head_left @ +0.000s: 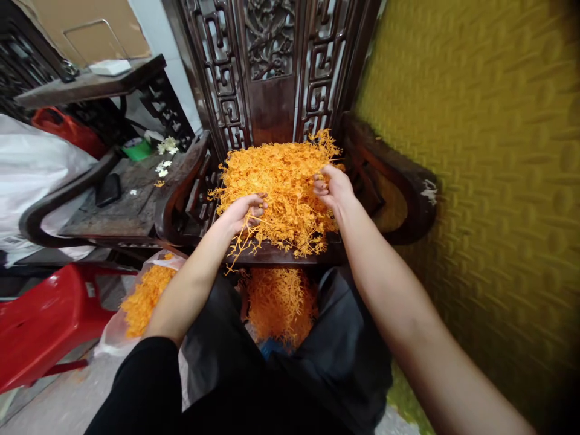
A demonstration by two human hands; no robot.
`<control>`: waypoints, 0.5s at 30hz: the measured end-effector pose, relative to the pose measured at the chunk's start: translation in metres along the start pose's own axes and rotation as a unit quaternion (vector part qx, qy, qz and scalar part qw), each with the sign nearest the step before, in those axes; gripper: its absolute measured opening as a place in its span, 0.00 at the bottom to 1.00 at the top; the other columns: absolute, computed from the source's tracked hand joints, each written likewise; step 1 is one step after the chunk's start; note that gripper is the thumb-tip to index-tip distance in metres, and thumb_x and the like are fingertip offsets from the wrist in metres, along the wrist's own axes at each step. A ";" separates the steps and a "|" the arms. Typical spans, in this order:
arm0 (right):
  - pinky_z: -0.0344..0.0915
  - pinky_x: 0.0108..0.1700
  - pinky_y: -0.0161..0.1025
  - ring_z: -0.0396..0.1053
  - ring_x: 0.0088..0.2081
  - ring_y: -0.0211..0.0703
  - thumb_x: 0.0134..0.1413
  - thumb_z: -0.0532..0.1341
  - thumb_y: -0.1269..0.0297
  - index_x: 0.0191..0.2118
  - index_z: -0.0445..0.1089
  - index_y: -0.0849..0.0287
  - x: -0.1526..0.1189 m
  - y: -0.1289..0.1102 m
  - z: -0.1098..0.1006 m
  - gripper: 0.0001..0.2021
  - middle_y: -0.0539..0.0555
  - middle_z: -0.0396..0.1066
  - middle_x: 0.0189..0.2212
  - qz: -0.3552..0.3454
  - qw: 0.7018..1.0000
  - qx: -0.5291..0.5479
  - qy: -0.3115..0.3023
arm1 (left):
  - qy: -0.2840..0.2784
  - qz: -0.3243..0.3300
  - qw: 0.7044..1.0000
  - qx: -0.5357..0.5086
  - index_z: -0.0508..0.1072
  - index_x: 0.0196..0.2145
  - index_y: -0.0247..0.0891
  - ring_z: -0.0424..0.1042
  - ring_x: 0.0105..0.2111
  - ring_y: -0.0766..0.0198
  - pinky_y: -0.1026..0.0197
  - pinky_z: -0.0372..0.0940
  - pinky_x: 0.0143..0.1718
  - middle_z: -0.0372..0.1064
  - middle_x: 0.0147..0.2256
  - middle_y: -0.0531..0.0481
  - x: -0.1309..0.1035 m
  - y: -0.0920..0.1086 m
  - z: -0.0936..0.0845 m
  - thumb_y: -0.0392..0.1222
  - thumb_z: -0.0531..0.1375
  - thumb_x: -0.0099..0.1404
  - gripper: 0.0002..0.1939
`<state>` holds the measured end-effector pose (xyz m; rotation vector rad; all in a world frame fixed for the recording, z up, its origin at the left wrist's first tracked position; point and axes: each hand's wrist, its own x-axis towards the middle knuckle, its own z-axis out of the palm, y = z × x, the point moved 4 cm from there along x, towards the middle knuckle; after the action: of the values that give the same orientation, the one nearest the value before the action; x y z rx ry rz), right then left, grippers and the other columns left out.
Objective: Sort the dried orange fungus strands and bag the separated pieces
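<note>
The orange pile (278, 181) lies on the wooden chair (272, 109). Our left hand (244, 212) pinches branching strands (243, 238); whether our curled right hand (336, 188) grips any, we cannot tell. We judge them light, pliable, easily snagged, best held by stems.

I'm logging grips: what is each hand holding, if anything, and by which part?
The left hand holds orange strands by one end, the rest trailing below; whether the right hand grips any is unclear.
</note>
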<state>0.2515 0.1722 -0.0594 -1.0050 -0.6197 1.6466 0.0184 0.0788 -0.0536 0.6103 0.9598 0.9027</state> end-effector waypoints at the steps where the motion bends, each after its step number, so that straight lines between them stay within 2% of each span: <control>1: 0.43 0.13 0.22 0.49 0.15 0.24 0.55 0.61 0.70 0.32 0.56 0.56 0.001 0.001 0.000 0.10 0.44 0.64 0.21 0.000 1.000 0.003 0.002 | 0.002 0.001 1.000 0.000 0.67 0.41 0.37 0.54 0.13 0.77 0.74 0.48 0.10 0.68 0.27 0.56 0.000 0.000 0.001 0.30 0.60 0.57 0.13; 4: 0.44 0.12 0.22 0.49 0.14 0.25 0.57 0.59 0.73 0.31 0.56 0.56 0.005 0.005 0.000 0.10 0.44 0.63 0.20 0.002 1.000 0.014 0.018 | 0.011 0.001 1.000 -0.001 0.68 0.39 0.36 0.55 0.12 0.77 0.73 0.48 0.10 0.68 0.27 0.55 0.000 -0.001 0.003 0.29 0.60 0.57 0.11; 8: 0.46 0.12 0.21 0.56 0.14 0.26 0.61 0.55 0.76 0.36 0.64 0.58 0.008 0.008 0.001 0.06 0.44 0.62 0.20 0.020 0.999 0.020 0.022 | 0.031 0.013 0.999 -0.003 0.69 0.39 0.35 0.58 0.13 0.75 0.73 0.49 0.10 0.68 0.27 0.53 0.001 0.000 0.003 0.30 0.60 0.61 0.08; 11: 0.55 0.14 0.20 0.67 0.20 0.27 0.63 0.58 0.76 0.38 0.69 0.60 0.007 0.009 0.007 0.06 0.47 0.68 0.26 0.027 0.999 0.031 0.014 | 0.046 0.028 0.999 -0.004 0.70 0.40 0.35 0.62 0.14 0.75 0.73 0.50 0.11 0.69 0.27 0.51 0.001 0.000 0.002 0.36 0.60 0.68 0.03; 15: 0.65 0.19 0.20 0.76 0.29 0.31 0.64 0.65 0.70 0.35 0.70 0.59 -0.010 0.013 0.023 0.05 0.50 0.73 0.31 0.030 0.999 0.041 -0.011 | 0.061 0.066 0.996 0.027 0.72 0.42 0.35 0.65 0.15 0.74 0.73 0.48 0.11 0.71 0.27 0.50 -0.002 0.000 0.005 0.46 0.60 0.73 0.10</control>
<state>0.2261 0.1605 -0.0553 -0.9561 -0.5371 1.7231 0.0223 0.0770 -0.0510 0.6764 1.0657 1.0433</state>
